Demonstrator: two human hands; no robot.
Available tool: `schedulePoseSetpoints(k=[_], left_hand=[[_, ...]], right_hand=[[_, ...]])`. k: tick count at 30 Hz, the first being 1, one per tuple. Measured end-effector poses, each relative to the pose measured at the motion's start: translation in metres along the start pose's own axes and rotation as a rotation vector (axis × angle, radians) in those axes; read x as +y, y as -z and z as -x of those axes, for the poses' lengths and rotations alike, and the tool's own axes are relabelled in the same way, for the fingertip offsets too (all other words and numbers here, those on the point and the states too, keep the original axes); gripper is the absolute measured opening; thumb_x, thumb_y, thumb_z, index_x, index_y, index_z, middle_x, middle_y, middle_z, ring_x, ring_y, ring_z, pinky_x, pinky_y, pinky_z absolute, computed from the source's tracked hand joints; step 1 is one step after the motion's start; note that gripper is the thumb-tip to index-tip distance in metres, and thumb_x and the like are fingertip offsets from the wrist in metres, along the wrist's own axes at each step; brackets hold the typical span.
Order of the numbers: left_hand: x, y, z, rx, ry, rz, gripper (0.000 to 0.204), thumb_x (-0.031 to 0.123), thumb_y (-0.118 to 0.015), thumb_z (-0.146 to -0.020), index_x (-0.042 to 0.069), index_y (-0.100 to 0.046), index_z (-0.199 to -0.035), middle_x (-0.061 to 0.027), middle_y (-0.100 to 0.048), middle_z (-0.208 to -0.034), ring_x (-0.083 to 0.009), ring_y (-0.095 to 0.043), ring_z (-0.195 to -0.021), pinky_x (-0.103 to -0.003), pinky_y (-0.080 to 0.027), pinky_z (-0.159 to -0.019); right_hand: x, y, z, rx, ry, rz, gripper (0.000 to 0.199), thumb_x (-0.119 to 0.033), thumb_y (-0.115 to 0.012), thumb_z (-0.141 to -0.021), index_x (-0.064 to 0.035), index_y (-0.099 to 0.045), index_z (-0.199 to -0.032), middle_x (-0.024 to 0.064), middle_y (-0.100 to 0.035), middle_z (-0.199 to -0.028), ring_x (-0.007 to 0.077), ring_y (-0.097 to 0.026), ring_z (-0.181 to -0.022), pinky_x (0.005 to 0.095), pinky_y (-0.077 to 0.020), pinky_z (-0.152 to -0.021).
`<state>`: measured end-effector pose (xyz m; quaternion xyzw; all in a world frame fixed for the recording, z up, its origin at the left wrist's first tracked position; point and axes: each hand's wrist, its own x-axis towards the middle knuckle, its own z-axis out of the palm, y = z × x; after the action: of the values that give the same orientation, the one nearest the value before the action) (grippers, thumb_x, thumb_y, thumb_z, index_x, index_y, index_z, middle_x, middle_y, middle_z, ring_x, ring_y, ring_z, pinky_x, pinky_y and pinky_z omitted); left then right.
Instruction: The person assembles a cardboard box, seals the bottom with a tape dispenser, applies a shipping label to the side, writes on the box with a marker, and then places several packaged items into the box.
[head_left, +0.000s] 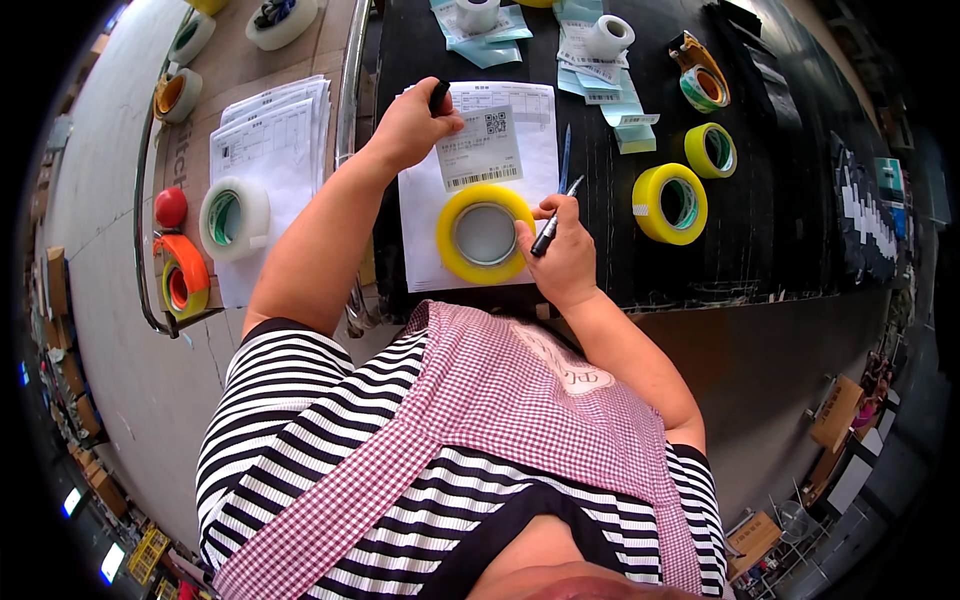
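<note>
My left hand [412,128] is closed around a small black pen cap [438,97] above the upper left corner of a stack of printed forms [420,225]. My right hand [568,262] grips a black marker [546,236], its tip pointing up and away from me. On the forms lies a grey-white label [480,150] with a square code and a barcode. A big yellow-rimmed roll of tape [447,232] rests flat just below that label, close to my right fingers. Beside the forms' right edge is a slim blue pointed thing [566,155].
On the black table [770,240] stand two yellow tape rolls [645,205], label rolls [608,38] with unwound strips, and a tape dispenser [703,80]. The cart at left, edged by a metal rail [350,80], carries more forms [265,150], a clear tape roll [255,205] and an orange dispenser [185,255].
</note>
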<state>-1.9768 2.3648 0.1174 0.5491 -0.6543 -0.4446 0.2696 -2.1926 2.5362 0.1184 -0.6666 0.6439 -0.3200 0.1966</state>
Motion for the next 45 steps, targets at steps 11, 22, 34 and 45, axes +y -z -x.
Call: schedulePoseSetpoints(k=[11, 22, 34, 45], left_hand=[[0.071, -0.039, 0.045, -0.291, -0.110, 0.448, 0.028, -0.001, -0.073, -0.082, 0.007, -0.048, -0.092, -0.0043, -0.064, -0.091, -0.0108, -0.062, -0.090, -0.028, -0.053, -0.083], [0.135, -0.128, 0.080, -0.500, 0.088, 0.984, 0.024, 0.010, -0.068, -0.090, 0.009, -0.045, -0.098, -0.0118, -0.066, -0.103, -0.0213, -0.069, -0.089, -0.030, -0.057, -0.074], [0.224, -0.262, 0.142, -0.811, 0.150, 0.946, 0.024, 0.004, -0.069, -0.087, 0.012, -0.046, -0.090, -0.0049, -0.064, -0.093, -0.0159, -0.064, -0.085, -0.028, -0.052, -0.076], [0.288, -0.390, 0.239, -1.115, 0.335, 0.849, 0.022, 0.000, -0.068, -0.086, 0.011, -0.050, -0.089, -0.0028, -0.062, -0.090, -0.0134, -0.063, -0.086, -0.029, -0.052, -0.081]], right_hand=[[-0.007, 0.062, -0.011, 0.065, -0.207, -0.648, 0.041, -0.004, -0.075, -0.082, -0.0057, -0.043, -0.107, 0.0054, -0.058, -0.091, 0.0091, -0.059, -0.080, 0.0244, -0.0496, -0.070], [0.027, 0.154, 0.076, 0.400, -0.275, -0.881, 0.043, 0.007, -0.069, -0.083, -0.0050, -0.039, -0.111, 0.0063, -0.060, -0.092, 0.0095, -0.061, -0.085, 0.0228, -0.0512, -0.075], [0.097, 0.250, 0.198, 0.526, -0.288, -0.697, 0.042, 0.006, -0.070, -0.082, -0.0042, -0.040, -0.109, 0.0115, -0.063, -0.103, 0.0152, -0.063, -0.095, 0.0276, -0.0525, -0.081], [0.153, 0.343, 0.281, 0.560, 0.279, -0.184, 0.040, 0.003, -0.074, -0.075, -0.0088, -0.049, -0.103, 0.0118, -0.069, -0.107, 0.0321, -0.065, -0.103, 0.0441, -0.0452, -0.099]])
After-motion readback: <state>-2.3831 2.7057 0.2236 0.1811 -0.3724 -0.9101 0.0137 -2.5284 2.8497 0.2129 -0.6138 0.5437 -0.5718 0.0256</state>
